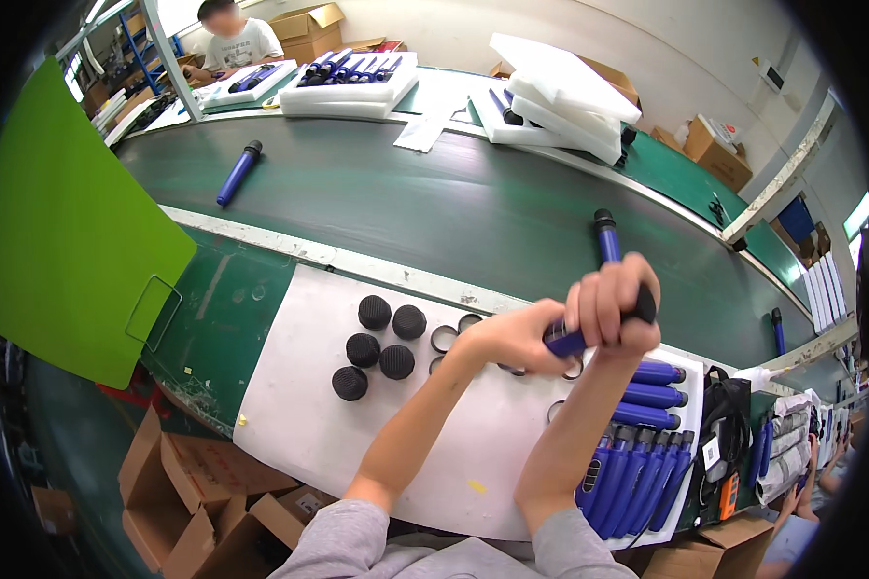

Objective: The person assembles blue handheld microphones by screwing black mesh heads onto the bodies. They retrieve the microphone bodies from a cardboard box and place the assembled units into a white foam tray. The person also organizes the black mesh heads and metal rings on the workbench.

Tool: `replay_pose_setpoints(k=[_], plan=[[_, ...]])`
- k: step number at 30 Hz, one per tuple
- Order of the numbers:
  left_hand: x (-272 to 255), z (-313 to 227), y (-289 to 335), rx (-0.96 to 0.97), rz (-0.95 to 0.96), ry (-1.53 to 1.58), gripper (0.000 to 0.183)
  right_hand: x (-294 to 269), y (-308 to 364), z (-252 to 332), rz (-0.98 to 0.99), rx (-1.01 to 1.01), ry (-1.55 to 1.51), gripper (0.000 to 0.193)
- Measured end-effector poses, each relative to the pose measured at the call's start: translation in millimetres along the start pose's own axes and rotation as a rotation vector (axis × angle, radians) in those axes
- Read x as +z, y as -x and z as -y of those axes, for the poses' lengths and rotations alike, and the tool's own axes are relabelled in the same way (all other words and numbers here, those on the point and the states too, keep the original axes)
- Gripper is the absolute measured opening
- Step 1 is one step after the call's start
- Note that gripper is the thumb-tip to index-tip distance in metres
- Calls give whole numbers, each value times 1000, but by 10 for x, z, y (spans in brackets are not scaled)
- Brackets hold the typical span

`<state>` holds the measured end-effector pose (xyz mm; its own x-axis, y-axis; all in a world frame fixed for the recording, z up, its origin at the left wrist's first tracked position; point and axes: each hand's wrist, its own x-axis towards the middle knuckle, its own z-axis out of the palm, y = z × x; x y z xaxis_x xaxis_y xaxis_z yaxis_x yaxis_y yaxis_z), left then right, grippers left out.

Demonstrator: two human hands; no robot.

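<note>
My left hand (521, 336) is closed around the blue body of a handheld microphone (565, 342), raised over the white sheet (294, 386). At its black head end, my right hand (610, 304) has its fingers wrapped round it; they hide much of the middle. Left of my forearms, several black mesh microphone heads (362, 349) stand on the sheet. Black rings (444, 338) lie beside and partly under my hands. To the right, several blue microphone bodies (637, 473) fill a white foam tray (687, 482) in two groups.
Across the front runs a dark green conveyor belt (406, 207) carrying microphones (239, 174), one (605, 234) just beyond my right hand. Foam trays (348, 101) stand beyond it, near another person (241, 43). A green panel (77, 232) rises at left; cardboard boxes (203, 482) sit below.
</note>
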<state>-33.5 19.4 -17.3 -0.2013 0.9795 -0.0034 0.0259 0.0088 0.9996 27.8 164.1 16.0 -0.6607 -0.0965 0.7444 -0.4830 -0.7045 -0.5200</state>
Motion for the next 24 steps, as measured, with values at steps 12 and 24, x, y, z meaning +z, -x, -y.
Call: replay_pose_setpoints(k=[12, 24], plan=[[-56, -189, 215, 237, -123, -190, 33, 157, -87, -9, -30, -162, 120, 28], [98, -236, 122, 176, -224, -58, 37, 382, -132, 61, -387, -121, 548, 38]])
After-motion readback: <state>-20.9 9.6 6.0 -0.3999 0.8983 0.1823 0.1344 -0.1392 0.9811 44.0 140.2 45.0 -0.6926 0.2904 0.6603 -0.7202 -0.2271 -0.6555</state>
